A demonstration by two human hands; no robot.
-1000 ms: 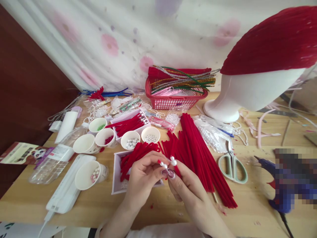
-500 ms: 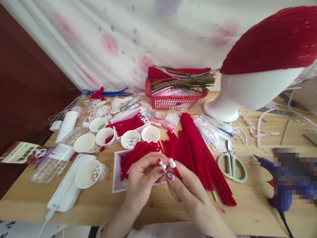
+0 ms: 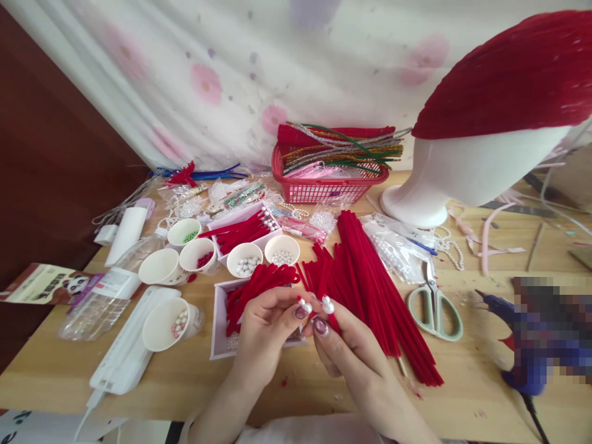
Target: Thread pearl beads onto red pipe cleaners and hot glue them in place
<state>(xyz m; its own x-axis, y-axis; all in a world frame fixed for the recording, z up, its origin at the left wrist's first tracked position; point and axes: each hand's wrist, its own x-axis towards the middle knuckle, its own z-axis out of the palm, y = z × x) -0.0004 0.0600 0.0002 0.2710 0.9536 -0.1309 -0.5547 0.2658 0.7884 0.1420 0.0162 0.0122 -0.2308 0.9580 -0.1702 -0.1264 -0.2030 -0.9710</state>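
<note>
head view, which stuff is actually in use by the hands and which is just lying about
In use: left hand, right hand, pearl-tipped red stem, red stem pile.
Lying about: scissors, red basket, foam head, glue gun, paper cups.

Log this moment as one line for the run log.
left hand: pinching pearl-tipped red stem | right hand: pinching second pearl-tipped stem | behind: red pipe cleaner pile | right: scissors

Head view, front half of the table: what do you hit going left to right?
White paper cup holding beads → left hand → right hand pinching a pearl-tipped red stem → mint-green-handled scissors → blue glue gun.
</note>
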